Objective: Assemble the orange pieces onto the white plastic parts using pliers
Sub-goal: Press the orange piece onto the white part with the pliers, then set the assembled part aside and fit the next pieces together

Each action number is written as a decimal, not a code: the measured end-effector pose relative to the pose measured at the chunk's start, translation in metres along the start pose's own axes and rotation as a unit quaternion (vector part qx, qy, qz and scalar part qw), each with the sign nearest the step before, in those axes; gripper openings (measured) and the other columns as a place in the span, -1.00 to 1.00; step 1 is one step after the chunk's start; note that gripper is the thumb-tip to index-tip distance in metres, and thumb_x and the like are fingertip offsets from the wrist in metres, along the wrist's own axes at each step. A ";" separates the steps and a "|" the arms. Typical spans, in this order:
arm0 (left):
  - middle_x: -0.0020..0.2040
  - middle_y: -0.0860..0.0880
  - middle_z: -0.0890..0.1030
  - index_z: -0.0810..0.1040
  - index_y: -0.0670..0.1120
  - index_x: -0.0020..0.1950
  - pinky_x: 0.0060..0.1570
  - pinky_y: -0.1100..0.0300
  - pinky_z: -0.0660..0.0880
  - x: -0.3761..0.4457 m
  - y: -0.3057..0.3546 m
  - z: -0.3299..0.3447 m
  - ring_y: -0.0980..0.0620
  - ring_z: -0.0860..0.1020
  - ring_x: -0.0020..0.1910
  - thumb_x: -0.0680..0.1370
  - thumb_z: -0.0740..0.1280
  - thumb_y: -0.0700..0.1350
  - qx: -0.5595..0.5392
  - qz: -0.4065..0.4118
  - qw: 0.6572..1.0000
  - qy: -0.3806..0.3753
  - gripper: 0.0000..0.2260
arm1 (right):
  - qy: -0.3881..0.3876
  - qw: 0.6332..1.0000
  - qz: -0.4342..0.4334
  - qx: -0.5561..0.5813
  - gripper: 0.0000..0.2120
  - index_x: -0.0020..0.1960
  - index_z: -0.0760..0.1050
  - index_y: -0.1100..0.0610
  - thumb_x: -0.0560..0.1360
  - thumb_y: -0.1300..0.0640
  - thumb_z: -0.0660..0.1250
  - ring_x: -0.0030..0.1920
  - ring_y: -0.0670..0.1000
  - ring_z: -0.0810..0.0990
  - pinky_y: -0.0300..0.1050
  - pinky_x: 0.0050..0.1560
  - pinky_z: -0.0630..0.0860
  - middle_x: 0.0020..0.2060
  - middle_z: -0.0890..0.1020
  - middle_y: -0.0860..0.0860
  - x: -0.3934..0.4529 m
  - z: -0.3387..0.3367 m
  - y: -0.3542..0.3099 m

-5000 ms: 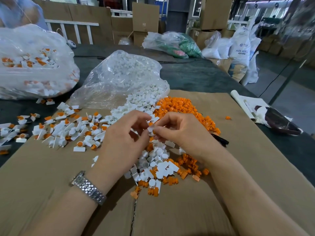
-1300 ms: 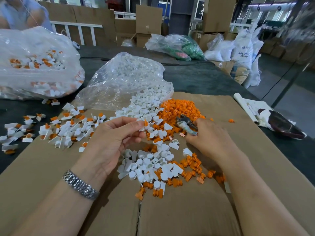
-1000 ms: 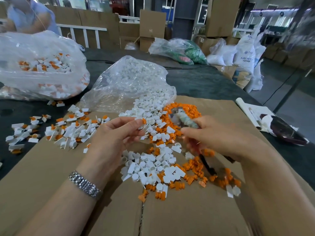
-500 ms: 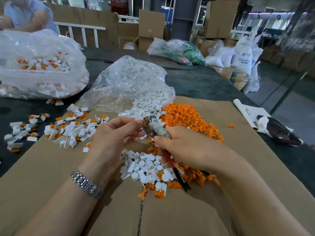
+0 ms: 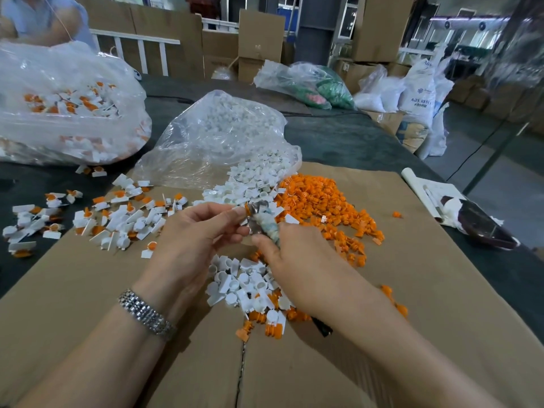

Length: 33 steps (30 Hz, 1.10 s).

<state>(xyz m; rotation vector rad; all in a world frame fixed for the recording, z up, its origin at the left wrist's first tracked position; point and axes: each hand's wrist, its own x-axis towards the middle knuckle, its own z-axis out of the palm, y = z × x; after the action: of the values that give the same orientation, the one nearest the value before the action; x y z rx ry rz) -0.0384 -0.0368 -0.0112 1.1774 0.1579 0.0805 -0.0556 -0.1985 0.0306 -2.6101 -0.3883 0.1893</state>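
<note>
Far left I see a clear bag of finished white+orange parts on the dark table, w/ a person's sleeve behind it. Loose finished parts lie scattered from the table edge onto the cardboard sheet that covers the near work area. My left hand, watch on the wrist, has fingers curled and pinches a small orange piece at the fingertips, just above the middle pile. Behind it a 2nd clear bag spills white parts onto the cardboard; more white parts sit below the hands. My right hand is wrapped round the pliers, the nose touching the pinched piece, a dark handle tip poking out under the wrist. Can't tell how far the jaws are closed. Right of that, the orange pieces in a heap. Far right, a rolled paper bundle at the table edge. Beyond: cardboard boxes, a white railing, white sacks, warehouse floor.
</note>
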 end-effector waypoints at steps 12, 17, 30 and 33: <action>-0.25 -0.02 0.72 0.74 0.00 -0.11 -0.33 0.30 0.57 0.003 0.009 -0.017 0.11 0.66 -0.30 0.56 0.50 -0.08 0.195 0.126 0.962 0.143 -0.94 | 0.005 0.996 0.085 -0.006 -0.71 0.00 0.44 0.02 0.65 -0.20 0.17 -0.30 -0.07 0.49 -0.11 -0.36 0.37 -0.23 0.55 -0.02 0.015 -0.053 0.049; -0.02 0.02 0.69 0.65 0.12 -0.08 -0.28 0.18 0.45 0.013 0.014 -0.034 0.04 0.60 -0.19 0.58 0.42 -0.15 0.458 0.192 0.831 0.252 -0.85 | 0.048 0.973 0.164 -0.156 -0.63 0.13 0.42 0.11 0.60 -0.21 0.25 0.00 0.11 0.55 -0.03 -0.12 0.46 0.02 0.55 0.09 0.036 -0.040 0.098; -0.07 0.17 0.62 0.66 0.11 -0.04 -0.23 0.29 0.39 0.013 -0.002 -0.018 0.18 0.53 -0.15 0.59 0.45 -0.07 0.549 0.202 0.809 0.065 -0.93 | 0.090 0.990 -0.005 -0.104 -0.85 0.09 0.59 -0.07 0.53 -0.03 0.45 0.01 -0.10 0.56 -0.13 0.04 0.49 -0.02 0.57 -0.15 0.037 -0.040 0.086; -0.05 0.18 0.58 0.63 0.14 -0.01 -0.24 0.41 0.30 0.016 -0.004 -0.022 0.23 0.50 -0.15 0.60 0.42 -0.06 0.591 0.200 0.778 0.072 -0.93 | -0.010 0.997 -0.074 -0.031 -0.96 -0.04 0.66 -0.08 0.51 0.02 0.49 -0.14 -0.26 0.56 -0.43 -0.22 0.42 -0.17 0.63 -0.20 0.035 -0.038 0.065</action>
<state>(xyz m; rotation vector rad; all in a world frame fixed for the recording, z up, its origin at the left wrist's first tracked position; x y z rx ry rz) -0.0265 -0.0155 -0.0244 2.4716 0.0757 0.5067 0.0006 -0.2599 0.0298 -2.6290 -0.6007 0.1550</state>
